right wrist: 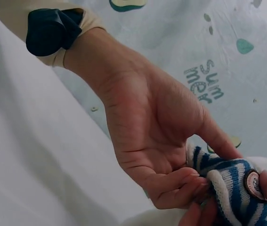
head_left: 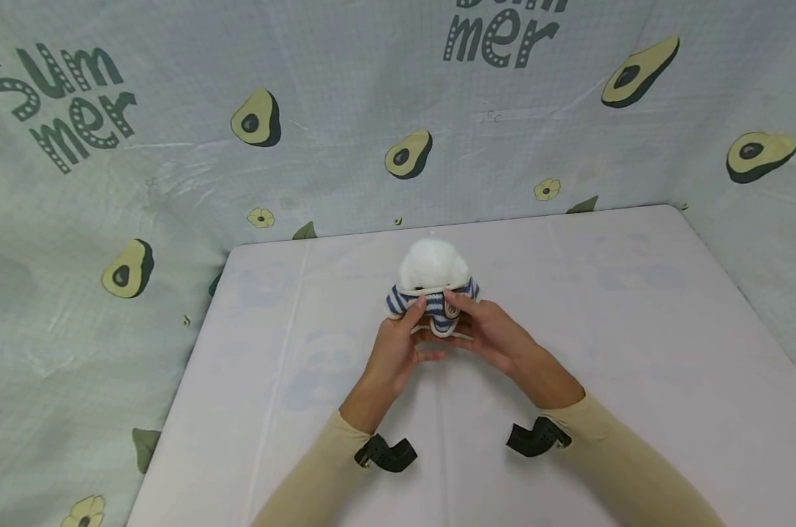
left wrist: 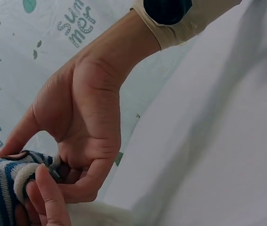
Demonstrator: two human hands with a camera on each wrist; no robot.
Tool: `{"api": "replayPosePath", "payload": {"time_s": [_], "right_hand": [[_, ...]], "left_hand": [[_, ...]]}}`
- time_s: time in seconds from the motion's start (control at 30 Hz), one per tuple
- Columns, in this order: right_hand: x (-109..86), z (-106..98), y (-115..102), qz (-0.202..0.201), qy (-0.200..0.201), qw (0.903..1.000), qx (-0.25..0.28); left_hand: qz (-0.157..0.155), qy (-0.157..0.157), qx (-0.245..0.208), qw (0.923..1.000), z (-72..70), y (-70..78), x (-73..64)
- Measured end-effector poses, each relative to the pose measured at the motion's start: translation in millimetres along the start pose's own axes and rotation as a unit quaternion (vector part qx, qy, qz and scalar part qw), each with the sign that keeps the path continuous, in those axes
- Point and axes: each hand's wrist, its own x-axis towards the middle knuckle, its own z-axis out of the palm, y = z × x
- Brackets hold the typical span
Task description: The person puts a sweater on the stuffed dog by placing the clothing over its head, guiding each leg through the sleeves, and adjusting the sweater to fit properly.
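Observation:
A small white plush toy (head_left: 433, 263) with a fluffy rounded top is held up over the table, wearing a blue-and-white striped knit garment (head_left: 435, 301). My left hand (head_left: 395, 353) grips the garment's left side, thumb on top and fingers beneath. On the other side my right hand (head_left: 501, 335) pinches it the same way, its thumb close to a round badge (right wrist: 254, 184). The garment's thick white edging (left wrist: 26, 181) shows between the fingers in the left wrist view. Most of the toy's underside is hidden by the fingers.
The toy is above a white-covered table (head_left: 332, 439) with faint prints. A pale curtain (head_left: 332, 88) with avocado prints and lettering hangs behind and along the sides. Dark camera mounts (head_left: 387, 454) are strapped to both sleeved wrists.

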Motion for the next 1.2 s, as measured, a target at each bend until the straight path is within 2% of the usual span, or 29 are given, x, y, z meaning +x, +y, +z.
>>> {"api": "replayPosePath", "payload": {"time_s": [0.3, 0.47, 0.57, 0.77, 1.07, 1.2], "right_hand": [[-1.4, -6, 13, -0.048, -0.016, 0.9943, 0.094], [-0.9, -8, 15, -0.058, -0.028, 0.9899, 0.126], [0.6, -10, 17, -0.066, -0.03, 0.9887, 0.131], [1.4, -12, 20, -0.068, -0.017, 0.9904, 0.119], [0.3, -14, 23, -0.056, 0.01, 0.9896, 0.133], [0.8, -16, 24, -0.052, 0.009, 0.989, 0.139]], "left_hand": [[0.032, -0.022, -0.014, 0.9991, -5.3, -8.9, -1.3], [0.046, -0.036, -0.062, 0.9964, -8.9, -12.4, 1.3], [0.056, -0.036, -0.094, 0.9933, -10.3, -13.7, 2.1], [0.071, -0.01, -0.13, 0.9889, -11.5, -15.3, 1.9], [0.073, -0.003, -0.124, 0.9895, -18.3, -19.2, 4.8], [0.071, 0.003, -0.132, 0.9887, -19.1, -20.3, 5.6]]}}
